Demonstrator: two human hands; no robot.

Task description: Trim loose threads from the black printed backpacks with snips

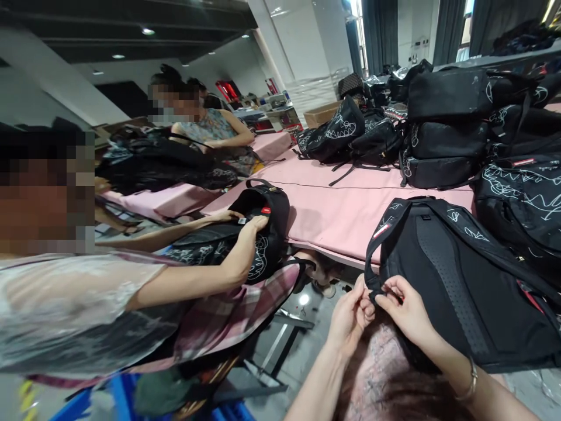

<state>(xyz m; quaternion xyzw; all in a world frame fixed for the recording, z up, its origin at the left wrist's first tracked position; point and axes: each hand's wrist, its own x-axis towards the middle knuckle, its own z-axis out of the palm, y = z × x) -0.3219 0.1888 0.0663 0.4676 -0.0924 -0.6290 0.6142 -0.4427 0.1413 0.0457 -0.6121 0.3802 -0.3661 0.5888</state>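
A black backpack (442,275) lies back side up before me at the right, with white scribbled drawings on its shoulder straps. Its left shoulder strap (374,248) curves down toward me over the table's edge. My left hand (353,313) is closed, its fingers pinching the lower end of that strap. Close beside it, my right hand (405,307) pinches the same strap end from the other side, thumb and fingertips pressed together. Whatever small part sits between the fingertips is hidden. A bracelet is on my right wrist.
A co-worker at the left has both hands in an open black backpack (278,219). Another person stands farther back. Stacked black backpacks (447,96) rise at the right rear, with more backpacks (337,131) behind the pink tabletop (324,210). A blue stool (123,397) stands low at the left.
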